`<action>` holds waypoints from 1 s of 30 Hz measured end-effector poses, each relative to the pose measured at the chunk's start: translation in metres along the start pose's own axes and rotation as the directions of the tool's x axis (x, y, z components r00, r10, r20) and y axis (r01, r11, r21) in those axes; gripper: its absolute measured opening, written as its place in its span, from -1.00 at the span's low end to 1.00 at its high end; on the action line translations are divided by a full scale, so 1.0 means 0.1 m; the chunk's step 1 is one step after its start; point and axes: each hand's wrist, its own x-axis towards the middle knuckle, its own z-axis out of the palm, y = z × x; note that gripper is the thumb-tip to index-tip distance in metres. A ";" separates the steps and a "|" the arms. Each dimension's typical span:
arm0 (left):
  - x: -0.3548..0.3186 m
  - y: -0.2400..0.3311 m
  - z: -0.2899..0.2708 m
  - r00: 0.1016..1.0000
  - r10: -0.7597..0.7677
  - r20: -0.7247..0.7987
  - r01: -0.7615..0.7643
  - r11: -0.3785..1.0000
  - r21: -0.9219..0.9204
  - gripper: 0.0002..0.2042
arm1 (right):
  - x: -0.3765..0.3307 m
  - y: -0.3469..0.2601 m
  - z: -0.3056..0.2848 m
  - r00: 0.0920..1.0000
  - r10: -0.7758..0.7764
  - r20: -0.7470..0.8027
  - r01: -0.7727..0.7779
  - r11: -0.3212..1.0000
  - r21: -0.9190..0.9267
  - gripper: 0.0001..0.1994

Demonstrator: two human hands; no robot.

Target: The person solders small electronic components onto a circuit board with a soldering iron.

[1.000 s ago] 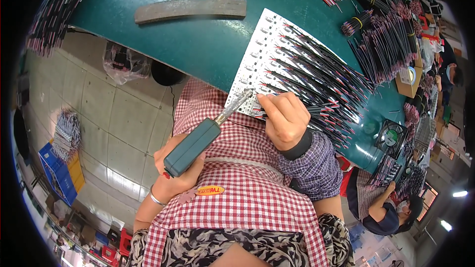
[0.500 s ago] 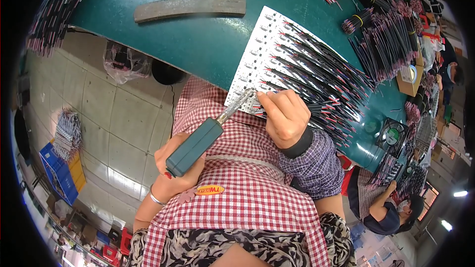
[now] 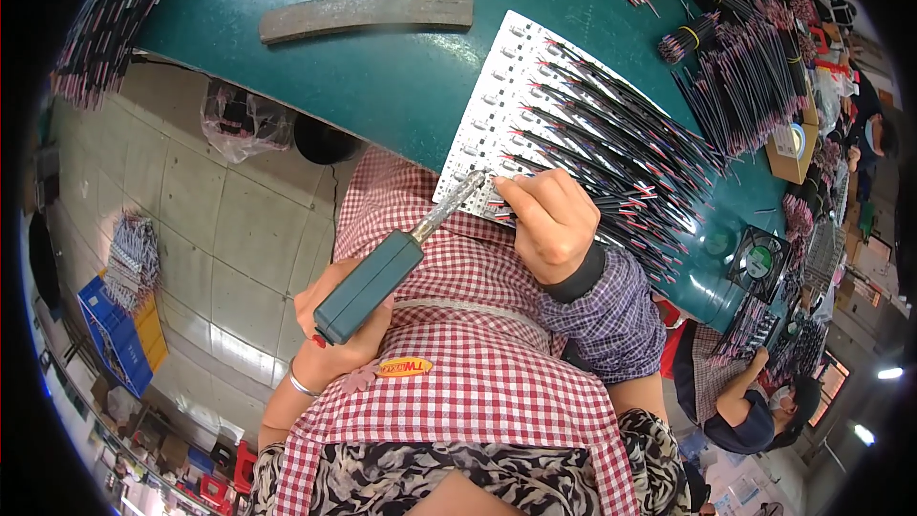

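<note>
While a blue crate (image 3: 113, 330) sits at the lower left of the frame, the left hand (image 3: 336, 333) at centre left is clenched around the teal handle of a soldering iron (image 3: 382, 268), whose metal tip slants up and right to the near edge of a white board (image 3: 492, 115). Just right of the tip, at the middle of the frame, the right hand (image 3: 546, 220) pinches a wire (image 3: 511, 220) against that edge. The board lies tilted on a green table (image 3: 382, 67), rows of black-and-red wires fanning from it toward the right. A grey bar (image 3: 368, 14) lies at upper centre. Wire bundles (image 3: 735, 48) crowd the upper right, a small fan (image 3: 759, 263) sits at right, and another person (image 3: 731, 392) works at lower right.
</note>
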 end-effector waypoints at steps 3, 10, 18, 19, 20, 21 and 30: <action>0.00 0.00 0.01 1.000 -0.025 0.007 0.025 0.999 -0.031 -0.82 | 0.00 0.00 0.00 1.000 0.001 -0.004 -0.001 1.000 -0.003 -0.62; 0.02 0.01 0.00 0.998 -0.044 0.052 0.047 0.997 -0.057 -0.81 | 0.02 -0.03 -0.02 1.000 0.018 0.009 -0.018 1.000 -0.019 -0.59; -0.05 -0.05 0.00 0.999 -0.041 -0.002 0.041 0.998 -0.039 -0.83 | 0.02 -0.03 -0.03 1.000 0.010 0.009 -0.010 1.000 -0.024 -0.60; -0.06 -0.06 0.00 1.000 -0.012 -0.005 0.012 1.000 -0.026 -0.83 | 0.02 -0.02 -0.02 1.000 0.015 0.004 -0.015 1.000 -0.023 -0.60; -0.06 -0.05 0.00 1.000 -0.011 -0.005 0.011 1.000 -0.026 -0.83 | 0.01 -0.02 -0.02 1.000 0.020 -0.001 -0.020 1.000 -0.022 -0.60; -0.07 -0.03 0.00 0.997 -0.071 0.001 0.071 0.996 -0.047 -0.83 | 0.00 -0.01 -0.01 1.000 0.020 -0.002 -0.020 1.000 -0.022 -0.60; -0.03 -0.04 0.01 1.000 0.000 0.018 0.001 0.999 -0.033 -0.83 | 0.00 0.04 0.00 1.000 -0.012 -0.009 0.012 1.000 -0.001 -0.63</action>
